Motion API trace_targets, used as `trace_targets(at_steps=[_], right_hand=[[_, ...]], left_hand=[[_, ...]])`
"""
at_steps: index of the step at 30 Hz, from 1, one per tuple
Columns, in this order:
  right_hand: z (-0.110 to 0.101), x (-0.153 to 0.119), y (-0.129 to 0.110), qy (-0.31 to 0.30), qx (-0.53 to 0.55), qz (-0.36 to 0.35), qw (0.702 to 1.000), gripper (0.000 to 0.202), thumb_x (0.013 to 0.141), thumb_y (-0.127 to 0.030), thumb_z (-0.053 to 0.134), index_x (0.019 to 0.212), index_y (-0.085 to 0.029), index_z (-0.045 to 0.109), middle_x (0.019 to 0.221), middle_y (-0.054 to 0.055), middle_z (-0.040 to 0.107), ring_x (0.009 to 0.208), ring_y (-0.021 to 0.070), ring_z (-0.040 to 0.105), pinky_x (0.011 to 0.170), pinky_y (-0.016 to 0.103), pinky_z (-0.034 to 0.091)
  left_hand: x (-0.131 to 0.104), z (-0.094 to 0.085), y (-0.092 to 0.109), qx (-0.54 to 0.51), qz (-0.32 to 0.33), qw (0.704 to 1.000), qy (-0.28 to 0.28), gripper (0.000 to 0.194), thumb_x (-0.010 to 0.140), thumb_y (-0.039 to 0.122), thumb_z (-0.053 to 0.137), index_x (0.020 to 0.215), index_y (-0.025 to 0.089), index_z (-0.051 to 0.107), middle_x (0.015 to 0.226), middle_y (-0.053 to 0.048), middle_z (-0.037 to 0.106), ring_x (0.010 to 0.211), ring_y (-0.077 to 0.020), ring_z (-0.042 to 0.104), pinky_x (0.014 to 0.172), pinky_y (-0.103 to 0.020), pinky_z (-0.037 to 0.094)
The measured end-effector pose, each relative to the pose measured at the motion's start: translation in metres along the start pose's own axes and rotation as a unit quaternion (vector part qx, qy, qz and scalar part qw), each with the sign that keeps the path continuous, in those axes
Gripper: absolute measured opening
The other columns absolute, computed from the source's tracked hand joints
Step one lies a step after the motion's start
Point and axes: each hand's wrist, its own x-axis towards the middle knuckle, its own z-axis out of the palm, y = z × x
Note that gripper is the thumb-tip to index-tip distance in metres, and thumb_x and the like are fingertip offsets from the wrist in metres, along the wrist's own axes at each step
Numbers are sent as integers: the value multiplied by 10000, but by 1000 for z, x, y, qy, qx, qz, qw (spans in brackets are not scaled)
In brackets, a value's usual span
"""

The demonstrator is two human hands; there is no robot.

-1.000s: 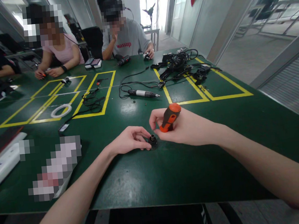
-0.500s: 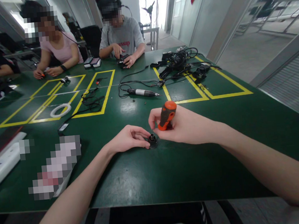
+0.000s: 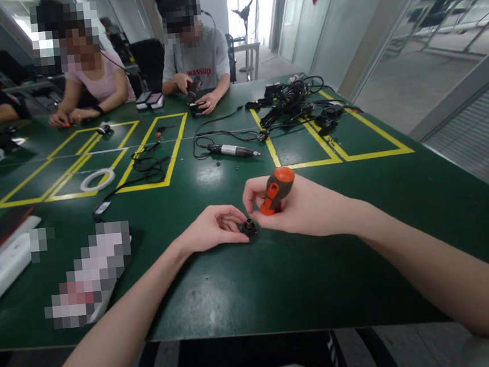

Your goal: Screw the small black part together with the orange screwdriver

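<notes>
My right hand (image 3: 302, 207) grips an orange-and-black screwdriver handle (image 3: 276, 190), tilted, its tip pointing down toward a small black round part (image 3: 249, 227) on the green table (image 3: 253, 285). The shaft is hidden by my fingers. My left hand (image 3: 212, 229) pinches that black part from the left and holds it against the tabletop. Both hands meet at the part, near the table's middle front.
A grey rotary tool (image 3: 233, 149) with a black cable lies beyond my hands. A heap of black cables (image 3: 295, 107) sits at the far right inside yellow tape boxes. A white ring (image 3: 97, 179) lies at left. Two people sit across the table; a blurred white object (image 3: 85, 274) lies front left.
My hands have stayed at the black part; the screwdriver handle has tipped slightly. The person in the grey shirt across the table has lowered a hand and picked up a black tool.
</notes>
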Motion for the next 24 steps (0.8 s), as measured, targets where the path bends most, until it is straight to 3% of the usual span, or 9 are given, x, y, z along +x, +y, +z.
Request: trace_targets(at_steps=[6,14,20,24], right_hand=[[-2,-1,0,-13,8,18,1000,140,753,-94,660,841,-192,613,694,-59,561,610,109,482,597,245,386],[1,-1,4,-9,8,6,1000,58,808,-155,650,839,-193,619,645,-68,517,583,108,443,560,248,338],[-1,-1,2,-10,24,9,1000,114,770,-123,659,851,-187,609,692,-59,544,608,108,470,588,246,373],[1,0,4,-20,37,9,999,65,799,-149,647,825,-192,605,646,-68,509,585,106,442,549,242,327]], left_hand=[[1,-3,-1,10,-4,1000,4,418,608,237,944,964,104,769,752,-6,756,629,-88,635,662,-222,519],[1,-7,-1,36,-29,999,-3,452,628,285,936,1025,107,814,695,1,737,598,-84,596,626,-212,473],[1,-5,-4,61,-19,998,-6,532,660,308,918,1136,104,796,728,8,718,617,-84,593,633,-214,477],[1,-3,-1,50,11,999,-11,445,677,251,902,1077,113,763,791,3,738,653,-83,608,640,-208,494]])
